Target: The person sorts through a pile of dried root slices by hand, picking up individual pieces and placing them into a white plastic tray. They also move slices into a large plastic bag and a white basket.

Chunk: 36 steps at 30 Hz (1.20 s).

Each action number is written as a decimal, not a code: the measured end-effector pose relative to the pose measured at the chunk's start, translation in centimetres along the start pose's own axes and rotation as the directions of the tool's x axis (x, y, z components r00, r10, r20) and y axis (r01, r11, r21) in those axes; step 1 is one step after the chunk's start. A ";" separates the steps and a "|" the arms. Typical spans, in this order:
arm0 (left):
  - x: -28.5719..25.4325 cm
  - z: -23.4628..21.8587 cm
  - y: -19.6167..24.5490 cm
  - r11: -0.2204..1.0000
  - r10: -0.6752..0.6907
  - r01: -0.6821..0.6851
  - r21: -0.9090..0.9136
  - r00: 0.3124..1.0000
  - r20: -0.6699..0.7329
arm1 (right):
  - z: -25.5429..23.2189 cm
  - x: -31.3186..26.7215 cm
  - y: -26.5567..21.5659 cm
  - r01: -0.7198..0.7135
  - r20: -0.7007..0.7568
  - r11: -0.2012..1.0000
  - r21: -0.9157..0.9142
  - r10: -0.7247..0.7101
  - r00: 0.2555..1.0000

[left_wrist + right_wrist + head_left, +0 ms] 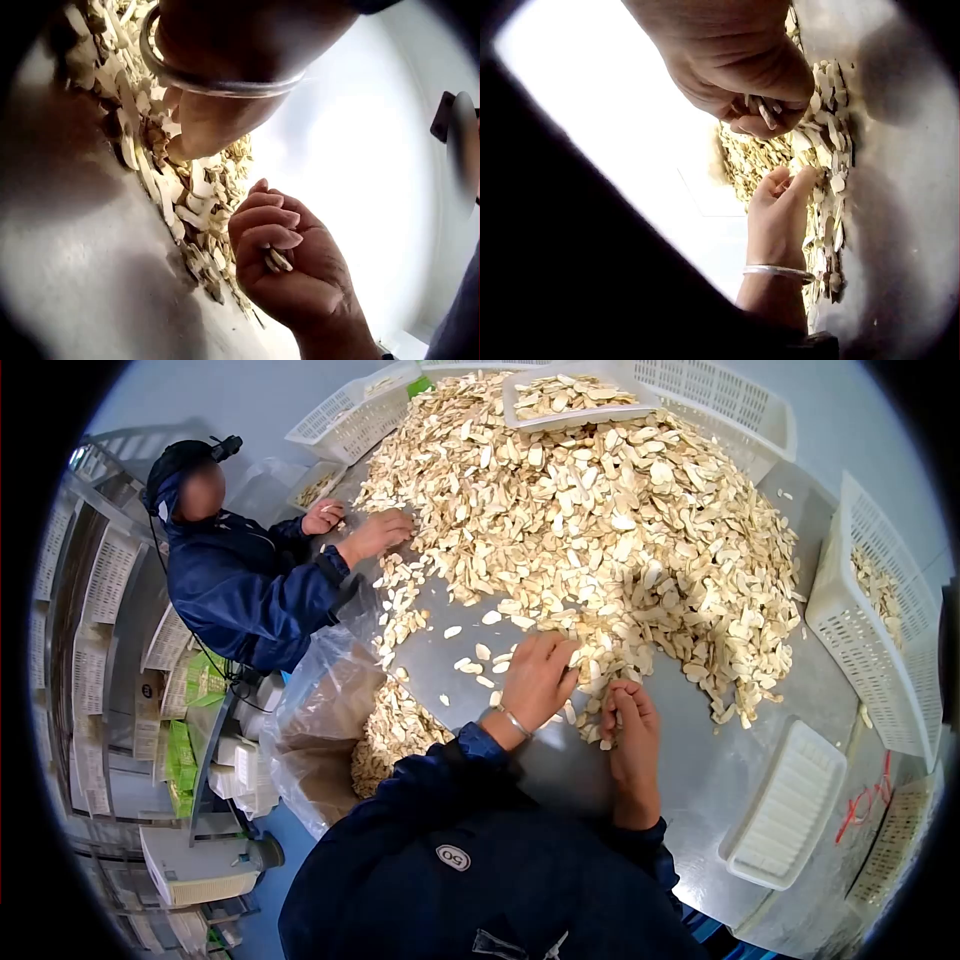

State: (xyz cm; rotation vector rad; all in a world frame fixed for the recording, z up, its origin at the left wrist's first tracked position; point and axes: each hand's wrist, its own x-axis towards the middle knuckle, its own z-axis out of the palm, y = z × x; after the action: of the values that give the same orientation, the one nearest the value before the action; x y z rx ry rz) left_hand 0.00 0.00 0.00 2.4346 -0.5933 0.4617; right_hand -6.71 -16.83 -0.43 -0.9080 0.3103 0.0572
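Observation:
Pale dried slices (600,550) lie in a large heap on the metal table. At its near edge, my left hand (537,680), with a bracelet on the wrist, reaches down into the slices. In the left wrist view, the fingertips of this left hand (214,124) are beside a browner, curled slice (156,142); whether they pinch it is unclear. My right hand (632,745) is just to the right, above the table. Its fingers are curled round a few slices, which show in the palm of the right hand (742,75) in the right wrist view.
Across the left corner, a person (250,575) has both hands at the heap. A clear bag (325,710) of slices hangs at the left edge. White baskets (870,630) stand round the table, one tray (575,420) rests on the heap, and a white tray (785,805) lies at right.

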 end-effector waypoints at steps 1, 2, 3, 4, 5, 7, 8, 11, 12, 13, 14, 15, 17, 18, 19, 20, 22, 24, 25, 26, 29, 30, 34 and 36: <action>0.2 0.3 -0.2 1.000 0.013 -0.013 0.002 1.000 0.015 | -0.1 0.1 0.0 0.000 -0.006 1.000 0.005 0.000 1.000; 0.3 0.6 -0.3 1.000 0.028 -0.028 0.004 0.999 0.031 | -0.2 0.1 0.0 0.002 -0.011 1.000 0.011 -0.001 1.000; -0.1 -0.2 -0.9 1.000 0.026 -0.026 0.005 0.999 0.026 | 0.5 -0.2 0.4 -0.007 -0.008 1.000 0.017 0.007 1.000; -0.3 -0.2 -1.2 1.000 0.024 -0.024 -0.018 1.000 -0.001 | 0.2 -0.2 0.0 -0.003 -0.006 1.000 -0.006 0.003 1.000; -0.5 -0.6 -1.7 0.999 0.022 -0.023 -0.030 1.000 -0.020 | 0.2 -0.1 -0.1 -0.002 -0.001 1.000 -0.016 0.002 1.000; -1.5 -2.6 -1.7 0.994 -0.106 0.106 0.008 0.994 0.026 | 0.4 -0.4 0.1 -0.012 -0.017 1.000 0.000 0.012 1.000; -2.1 -2.9 -2.2 0.990 -0.138 0.137 0.003 0.990 0.017 | 0.4 -0.4 0.2 -0.014 -0.022 1.000 0.005 0.014 1.000; -3.1 -4.1 -3.1 0.970 -0.243 0.242 0.021 0.970 0.034 | 0.4 -0.3 0.0 -0.018 -0.013 1.000 -0.005 0.018 1.000; -3.4 -4.3 -3.3 0.970 -0.238 0.236 0.055 0.971 0.024 | 0.5 -0.3 -0.1 -0.019 -0.021 1.000 -0.005 0.019 1.000; -3.5 -4.3 -3.5 0.969 -0.233 0.231 0.089 0.972 0.013 | 0.6 -0.4 -0.2 -0.019 -0.028 1.000 -0.006 0.019 0.999; -3.4 -3.9 -3.6 0.982 -0.173 0.173 0.081 0.985 -0.004 | 0.8 -0.4 -0.3 -0.019 -0.035 1.000 -0.006 0.019 0.999; -3.0 -3.2 -3.6 0.991 -0.113 0.115 0.073 0.993 -0.025 | 0.7 -0.3 -0.2 -0.011 -0.033 1.000 -0.007 0.010 0.999; -2.1 -2.0 -2.5 0.998 -0.023 0.025 0.061 0.999 -0.034 | 0.5 -0.2 0.1 -0.003 -0.030 1.000 -0.009 0.003 1.000; -1.1 -1.6 -1.3 0.999 0.015 -0.014 0.052 1.000 -0.025 | 0.6 -0.2 0.2 -0.002 -0.015 1.000 -0.012 0.002 1.000; -0.3 -1.1 -0.4 0.998 0.057 -0.056 0.041 0.998 -0.017 | 0.5 -0.2 0.2 0.003 -0.002 1.000 -0.015 -0.003 1.000; 0.1 -0.4 -0.2 0.995 0.082 -0.082 0.061 0.997 -0.002 | 0.4 -0.2 0.0 0.011 0.009 1.000 -0.019 -0.011 1.000; 0.2 0.4 -0.6 0.997 0.057 -0.057 0.053 0.998 0.007 | 0.2 -0.1 0.0 0.015 -0.002 0.998 -0.054 -0.015 1.000; 0.3 0.8 -0.8 1.000 0.020 -0.020 0.007 0.999 -0.041 | 0.1 -0.2 -0.1 0.012 -0.013 0.998 -0.060 -0.013 1.000; 0.1 0.6 -0.9 0.997 -0.062 0.063 -0.052 0.998 0.016 | 0.3 -0.3 -0.2 0.005 -0.016 0.999 -0.051 -0.006 1.000; -0.2 0.1 -1.1 0.983 -0.144 0.151 -0.100 0.987 0.075 | 0.4 -0.3 -0.1 -0.004 -0.014 0.999 -0.040 0.004 1.000; -1.5 -0.7 -1.5 0.863 -0.350 0.399 -0.308 0.914 0.203 | 0.2 -0.2 0.6 -0.028 0.039 0.998 -0.056 0.030 0.999; -1.8 -0.9 -1.5 0.805 -0.371 0.437 -0.401 0.899 0.234 | 0.5 -0.3 0.6 -0.031 0.031 0.995 -0.091 0.034 0.999; -2.0 -2.1 -0.7 0.628 -0.266 0.492 -0.603 0.864 0.428 | 1.4 -0.6 0.2 -0.054 0.046 0.984 -0.171 0.063 0.997; -1.0 -3.2 -0.2 0.779 -0.228 0.417 -0.468 0.884 0.408 | 0.9 -0.3 0.6 -0.082 0.130 0.977 -0.197 0.109 0.985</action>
State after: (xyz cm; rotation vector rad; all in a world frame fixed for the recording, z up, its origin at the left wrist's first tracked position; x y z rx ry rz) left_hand -1.30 2.41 1.90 1.9944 -0.3489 -0.2518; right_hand -6.88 -15.74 -0.30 -1.0734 0.2195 0.2429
